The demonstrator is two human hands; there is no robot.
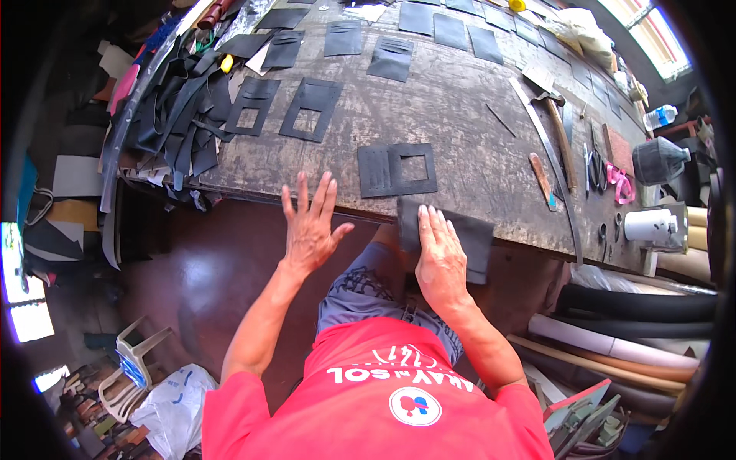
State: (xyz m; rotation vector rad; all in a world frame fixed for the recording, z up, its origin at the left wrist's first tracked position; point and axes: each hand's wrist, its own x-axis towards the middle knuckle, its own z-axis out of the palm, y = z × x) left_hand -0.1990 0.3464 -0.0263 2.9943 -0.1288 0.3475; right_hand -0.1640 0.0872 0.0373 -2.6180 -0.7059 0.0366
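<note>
My right hand (442, 261) lies over a dark leather piece (477, 239) at the table's front edge. Its fingers stretch together across the top of the piece, the thumb is out of sight, and the piece sticks out past the edge over my lap. Nothing is in my left hand (309, 226), held up by the edge with fingers spread. Just beyond both hands, a black leather panel (376, 170) with a square window and slits rests on the table. Two similar windowed panels, one of them a cut leather panel (310, 110), lie farther left.
Black leather strips (180, 115) are heaped on the table's left. To the right lie a metal ruler (546, 146), a hammer (561, 142), a wooden-handled knife (542, 180), scissors (596, 165) and a white container (650, 225). Material rolls (613, 337) are stacked below right; a plastic chair (134, 368) stands lower left.
</note>
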